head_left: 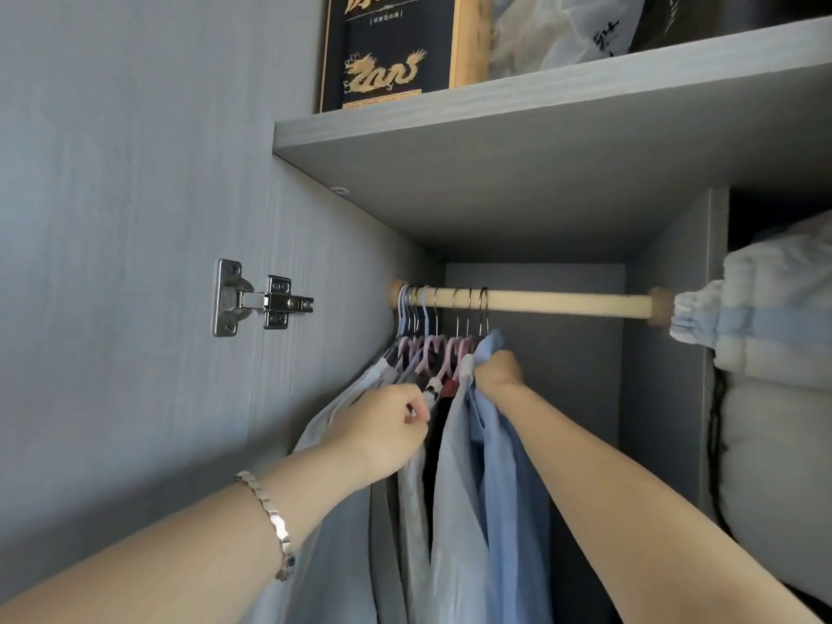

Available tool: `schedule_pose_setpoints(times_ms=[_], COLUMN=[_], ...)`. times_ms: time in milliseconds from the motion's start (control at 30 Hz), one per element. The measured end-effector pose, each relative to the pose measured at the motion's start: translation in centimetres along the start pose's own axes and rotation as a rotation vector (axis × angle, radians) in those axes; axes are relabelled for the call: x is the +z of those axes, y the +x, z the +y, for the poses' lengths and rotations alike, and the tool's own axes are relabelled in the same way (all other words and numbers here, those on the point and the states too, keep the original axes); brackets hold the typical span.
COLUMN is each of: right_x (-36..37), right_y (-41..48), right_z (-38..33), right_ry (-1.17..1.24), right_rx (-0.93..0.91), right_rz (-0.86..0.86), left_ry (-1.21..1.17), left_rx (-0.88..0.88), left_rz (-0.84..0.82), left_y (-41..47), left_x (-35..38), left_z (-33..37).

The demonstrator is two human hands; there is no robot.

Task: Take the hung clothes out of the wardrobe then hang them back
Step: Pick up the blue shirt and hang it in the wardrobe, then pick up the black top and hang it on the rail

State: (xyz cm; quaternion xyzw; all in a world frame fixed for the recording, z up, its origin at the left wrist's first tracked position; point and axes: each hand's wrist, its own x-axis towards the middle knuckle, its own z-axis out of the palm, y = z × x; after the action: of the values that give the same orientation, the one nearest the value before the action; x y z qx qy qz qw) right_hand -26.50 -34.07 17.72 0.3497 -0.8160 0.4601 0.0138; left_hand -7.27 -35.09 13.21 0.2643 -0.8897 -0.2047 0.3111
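Several garments hang on pink hangers (pixel 434 351) bunched at the left end of a pale wooden rail (pixel 562 304) inside the wardrobe. The rightmost is a light blue shirt (pixel 499 466). My right hand (pixel 497 371) grips the shirt near its collar, fingers hidden in the cloth. My left hand (pixel 387 425), with a bracelet on its wrist, has curled fingers that pinch the shoulder of a garment with a black-and-white pattern (pixel 433 391) further left. Grey shirts (pixel 454 488) hang between the two hands.
The open wardrobe door with a metal hinge (pixel 256 299) stands at the left. A grey shelf (pixel 540 141) overhead carries a dark box with a gold dragon (pixel 387 51). Folded bedding (pixel 774 344) fills the right compartment behind a partition. The rail's right half is bare.
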Motion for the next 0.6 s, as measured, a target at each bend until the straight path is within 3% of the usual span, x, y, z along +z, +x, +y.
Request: schedule_pose_setpoints(times_ms=[100,233,333,467,600], right_x=[1.0,1.1,0.8,-0.5,-4.0], right_y=[0.1,-3.2,-7.1,-15.4,-25.7], right_z=[0.3,1.4,4.1,8.3,12.4], right_ry=[-0.042,-0.035,0.043,0.033,0.017], right_rx=[-0.068,-0.136,-0.012,0.259,0.435], right_rz=[-0.118,-0.121,-0.087,-0.153,-0.085], left_ry=[0.004,-0.051,-0.041,0.048,0.031], left_rx=[0.015,0.013,0.046,0.137,0.269], left_rz=[-0.007,-0.014,-0.116,-0.381,-0.484], left_y=[0.4,0.4,-0.4,-3.2,-8.1], left_x=[-0.2,0.4,1.8,4.5,8.7], left_z=[0.1,0.5,1.3,3.0,5.1])
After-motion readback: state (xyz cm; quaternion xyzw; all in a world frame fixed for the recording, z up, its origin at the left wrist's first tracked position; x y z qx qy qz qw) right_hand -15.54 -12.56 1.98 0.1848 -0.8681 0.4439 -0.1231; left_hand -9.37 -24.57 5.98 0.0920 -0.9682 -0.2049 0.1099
